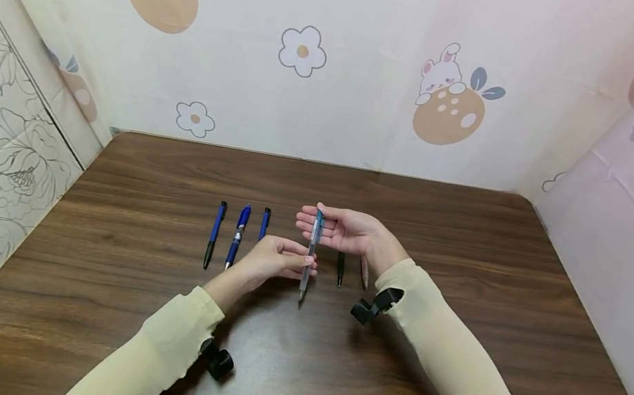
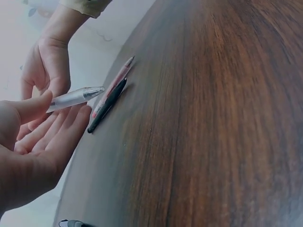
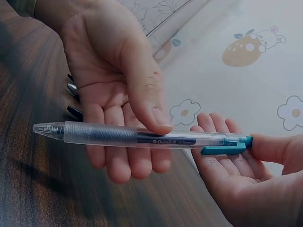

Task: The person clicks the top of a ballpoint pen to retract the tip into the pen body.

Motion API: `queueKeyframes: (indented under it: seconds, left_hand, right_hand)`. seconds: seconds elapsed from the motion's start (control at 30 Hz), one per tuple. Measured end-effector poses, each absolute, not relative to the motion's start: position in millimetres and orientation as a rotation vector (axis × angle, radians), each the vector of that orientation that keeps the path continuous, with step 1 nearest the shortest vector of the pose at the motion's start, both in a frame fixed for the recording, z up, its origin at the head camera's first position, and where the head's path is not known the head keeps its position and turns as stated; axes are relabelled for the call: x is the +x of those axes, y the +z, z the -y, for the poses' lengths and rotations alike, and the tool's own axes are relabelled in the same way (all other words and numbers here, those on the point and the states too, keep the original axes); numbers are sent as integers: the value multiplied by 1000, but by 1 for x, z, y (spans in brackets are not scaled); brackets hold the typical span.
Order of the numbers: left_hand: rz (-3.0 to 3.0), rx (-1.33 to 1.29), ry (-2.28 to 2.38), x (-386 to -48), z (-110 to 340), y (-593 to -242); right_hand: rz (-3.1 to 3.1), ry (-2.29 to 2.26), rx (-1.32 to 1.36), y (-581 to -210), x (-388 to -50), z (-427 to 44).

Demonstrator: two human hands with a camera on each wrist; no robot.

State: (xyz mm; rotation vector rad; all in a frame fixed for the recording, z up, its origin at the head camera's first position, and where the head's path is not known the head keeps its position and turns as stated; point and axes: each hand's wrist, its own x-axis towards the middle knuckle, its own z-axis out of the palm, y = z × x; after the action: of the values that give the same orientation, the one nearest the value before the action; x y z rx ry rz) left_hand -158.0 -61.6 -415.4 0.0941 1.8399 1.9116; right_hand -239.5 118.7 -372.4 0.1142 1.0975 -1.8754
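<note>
Both hands hold a clear ballpoint pen (image 1: 312,245) with a teal clip and end, raised above the table, its tip toward the near side. My left hand (image 1: 276,258) pinches its barrel between the thumb and the fingers beneath. At the teal end, my right hand (image 1: 356,232) holds the pen with its thumb against the end and the fingers extended behind. The right wrist view shows the whole pen (image 3: 175,140) lying across both hands. Under and beside the right hand, a dark pen (image 2: 108,105) and a pinkish pen (image 2: 118,78) lie on the table.
Left of the hands, two blue pens with black clips, a left one (image 1: 214,236) and a right one (image 1: 265,222), lie on the wooden table (image 1: 287,374). Between them is a blue pen with a printed barrel (image 1: 237,237). A patterned curtain (image 1: 356,113) stands behind the table.
</note>
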Motion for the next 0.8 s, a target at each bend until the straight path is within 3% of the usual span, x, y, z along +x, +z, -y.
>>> queueKeyframes:
  seconds: [0.27, 0.8]
  left_hand:
    - [-2258, 79, 1811, -154, 53, -413]
    - [-2537, -46, 1619, -161, 66, -411]
  right_hand:
    - [-1116, -1884, 107, -374, -239, -118]
    - [-1262, -1833, 61, -380, -238, -137]
